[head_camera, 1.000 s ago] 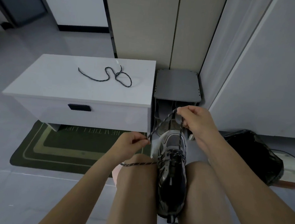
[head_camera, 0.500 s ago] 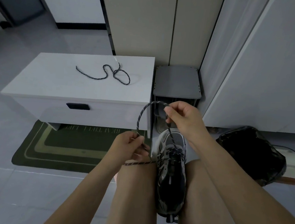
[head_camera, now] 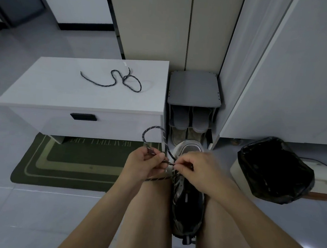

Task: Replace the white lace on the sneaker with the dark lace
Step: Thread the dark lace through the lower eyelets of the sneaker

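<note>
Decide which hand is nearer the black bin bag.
Right. The right hand sits left of the black bin bag; the left hand is farther left, beyond the sneaker.

left hand point(head_camera: 141, 167) pinches dark lace point(head_camera: 154, 126) loop | right hand point(head_camera: 204, 172) pinches it | sneaker point(head_camera: 185, 204) between legs point(head_camera: 148, 210)

Dark lace point(head_camera: 155, 126): braided cord, speckled, matt. Sneaker point(head_camera: 186, 204): mesh toe, glossy dark panels. Surface point(head_camera: 63, 92): smooth white, faint sheen. Bin liner point(head_camera: 272, 171): crinkled glossy black plastic.
</note>
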`<state>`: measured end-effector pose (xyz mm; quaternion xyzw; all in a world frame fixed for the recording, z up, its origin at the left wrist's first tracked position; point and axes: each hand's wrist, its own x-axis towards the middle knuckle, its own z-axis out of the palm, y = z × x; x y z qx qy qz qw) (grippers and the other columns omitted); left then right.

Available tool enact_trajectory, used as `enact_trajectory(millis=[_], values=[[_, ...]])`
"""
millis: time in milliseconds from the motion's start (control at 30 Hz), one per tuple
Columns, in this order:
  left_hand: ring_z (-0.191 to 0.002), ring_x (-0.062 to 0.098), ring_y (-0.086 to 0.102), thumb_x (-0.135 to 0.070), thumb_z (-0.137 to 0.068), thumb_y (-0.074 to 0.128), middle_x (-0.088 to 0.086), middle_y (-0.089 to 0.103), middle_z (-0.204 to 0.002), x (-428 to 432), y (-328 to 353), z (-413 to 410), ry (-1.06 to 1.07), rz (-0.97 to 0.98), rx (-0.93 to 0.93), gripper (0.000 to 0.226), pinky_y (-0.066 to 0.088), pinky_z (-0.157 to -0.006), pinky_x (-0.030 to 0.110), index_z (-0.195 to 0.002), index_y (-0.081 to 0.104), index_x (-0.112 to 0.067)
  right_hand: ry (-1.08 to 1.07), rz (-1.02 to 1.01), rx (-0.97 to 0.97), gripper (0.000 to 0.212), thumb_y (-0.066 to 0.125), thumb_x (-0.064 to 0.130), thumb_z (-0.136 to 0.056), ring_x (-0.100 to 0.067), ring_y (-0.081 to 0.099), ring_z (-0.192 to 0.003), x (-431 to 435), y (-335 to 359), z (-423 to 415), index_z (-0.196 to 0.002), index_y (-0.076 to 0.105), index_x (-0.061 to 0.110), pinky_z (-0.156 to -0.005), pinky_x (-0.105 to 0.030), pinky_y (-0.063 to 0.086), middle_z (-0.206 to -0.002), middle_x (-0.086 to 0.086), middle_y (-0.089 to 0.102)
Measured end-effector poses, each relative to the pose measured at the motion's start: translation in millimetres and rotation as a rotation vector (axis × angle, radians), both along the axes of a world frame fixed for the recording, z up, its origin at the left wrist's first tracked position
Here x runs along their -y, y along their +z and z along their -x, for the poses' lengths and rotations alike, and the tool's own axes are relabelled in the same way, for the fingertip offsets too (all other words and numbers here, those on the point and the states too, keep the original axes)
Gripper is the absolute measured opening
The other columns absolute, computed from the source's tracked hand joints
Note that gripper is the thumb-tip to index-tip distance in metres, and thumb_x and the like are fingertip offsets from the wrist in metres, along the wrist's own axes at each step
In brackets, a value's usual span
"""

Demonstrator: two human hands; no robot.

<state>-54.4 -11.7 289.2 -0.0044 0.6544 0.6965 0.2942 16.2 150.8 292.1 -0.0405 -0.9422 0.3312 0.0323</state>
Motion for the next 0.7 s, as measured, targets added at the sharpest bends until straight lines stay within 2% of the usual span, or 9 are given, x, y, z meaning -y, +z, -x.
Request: enact_trajectory(millis=[67, 133, 233, 300, 367, 433, 500, 700], values=[[-0.065, 0.015, 0.065, -0.001, -0.086, 0.063, 0.007, 0.068, -0.072, -2.0, -0.6, -2.9, -0.069, 0.013, -0.002, 0.004, 0.057, -0.062, 0.025, -0.087, 0.062, -0.005, 0.010, -0.045, -0.037, 0.011, 0.062, 0.036, -0.084, 0.002, 0.049, -0.074, -0.6, -3.6, 0.2, -0.083, 0.068, 0.026, -0.085, -0.036, 0.044, -0.073, 0.022, 0.054], [-0.057, 0.011, 0.062, -0.002, -0.085, 0.065, 0.003, 0.065, -0.062, -5.3, -2.2, -6.3, -0.161, 0.099, -0.069, 0.005, 0.054, -0.057, 0.023, -0.082, 0.065, -0.006, 0.025, -0.093, -0.049, 0.013, 0.061, 0.039, -0.083, 0.001, 0.047, -0.074, -2.0, -5.6, 0.7, -0.081, 0.067, 0.028, -0.086, -0.037, 0.042, -0.072, 0.021, 0.053], [-0.048, 0.008, 0.055, -0.001, -0.086, 0.064, 0.000, 0.062, -0.055, -10.0, -6.7, -5.8, -0.161, 0.236, -0.201, 0.011, 0.048, -0.049, 0.020, -0.077, 0.063, -0.007, -0.061, -0.055, -0.046, 0.019, 0.062, 0.041, -0.084, -0.004, 0.053, -0.071, -10.5, -5.3, -0.8, -0.080, 0.069, 0.024, -0.078, -0.031, 0.043, -0.075, 0.013, 0.063], [-0.050, 0.013, 0.057, -0.005, -0.086, 0.064, -0.001, 0.064, -0.057, -12.3, -13.2, -1.7, -0.140, 0.307, -0.266, 0.014, 0.050, -0.055, 0.028, -0.074, 0.063, -0.011, -0.128, -0.086, 0.008, 0.039, 0.046, 0.052, -0.088, -0.010, 0.054, -0.074, -18.9, -8.7, -3.7, -0.081, 0.068, 0.020, -0.077, -0.033, 0.044, -0.077, 0.009, 0.060], [-0.063, 0.020, 0.066, -0.013, -0.084, 0.067, -0.002, 0.067, -0.065, -15.3, -21.1, 1.3, -0.181, 0.435, -0.381, 0.010, 0.055, -0.067, 0.037, -0.075, 0.065, -0.016, -0.091, -0.187, 0.119, 0.056, 0.026, 0.061, -0.084, -0.014, 0.053, -0.088, -21.2, -15.3, -9.8, -0.087, 0.067, 0.023, -0.085, -0.035, 0.040, -0.087, 0.010, 0.052], [-0.073, 0.020, 0.066, -0.018, -0.084, 0.067, -0.002, 0.068, -0.072, -20.3, -26.2, 0.4, -0.262, 0.574, -0.515, 0.005, 0.054, -0.073, 0.035, -0.081, 0.067, -0.014, -0.020, -0.254, 0.190, 0.044, 0.033, 0.057, -0.089, -0.014, 0.048, -0.098, -17.8, -22.5, -18.4, -0.095, 0.066, 0.027, -0.091, -0.035, 0.034, -0.097, 0.010, 0.047], [-0.073, 0.014, 0.061, -0.019, -0.085, 0.066, -0.004, 0.065, -0.075, -24.9, -29.2, -1.4, -0.286, 0.642, -0.603, 0.008, 0.047, -0.070, 0.025, -0.087, 0.068, -0.012, 0.015, -0.269, 0.164, 0.031, 0.041, 0.048, -0.093, -0.012, 0.043, -0.097, -15.2, -25.9, -24.3, -0.098, 0.065, 0.029, -0.093, -0.034, 0.031, -0.098, 0.011, 0.040], [-0.068, 0.011, 0.052, -0.023, -0.086, 0.064, -0.013, 0.053, -0.067, -28.0, -33.7, -1.7, -0.389, 0.730, -0.686, 0.010, 0.033, -0.059, 0.021, -0.085, 0.064, -0.013, 0.042, -0.255, 0.147, 0.026, 0.044, 0.045, -0.093, -0.012, 0.041, -0.098, -17.4, -25.3, -26.8, -0.095, 0.065, 0.030, -0.092, -0.031, 0.027, -0.104, 0.011, 0.041]])
